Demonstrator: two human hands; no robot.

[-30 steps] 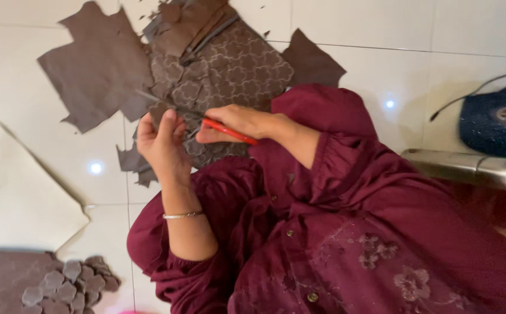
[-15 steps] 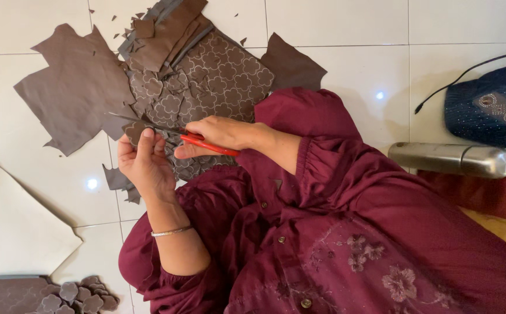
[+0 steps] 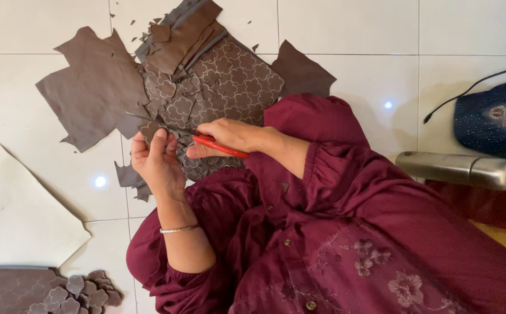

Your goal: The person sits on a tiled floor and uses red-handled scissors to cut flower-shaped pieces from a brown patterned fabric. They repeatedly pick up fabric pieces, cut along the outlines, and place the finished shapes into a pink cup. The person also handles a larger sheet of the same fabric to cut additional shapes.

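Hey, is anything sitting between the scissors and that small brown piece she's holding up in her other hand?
Nothing visible does. The left hand pinches the small brown piece above the patterned brown sheet, and the red-handled scissors in the right hand already reach it, blades at its edge.

Fabric pieces [image 3: 99, 87] on floor [image 3: 26, 29], flask [image 3: 459, 170] right, cut shapes [image 3: 84, 291] lower left

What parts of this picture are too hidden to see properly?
- Head view: the left hand covers most of the small brown piece it pinches.
- Head view: the right hand hides the scissors handles except a red strip.
- Head view: the patterned sheet at lower left is cut off by the frame edge.
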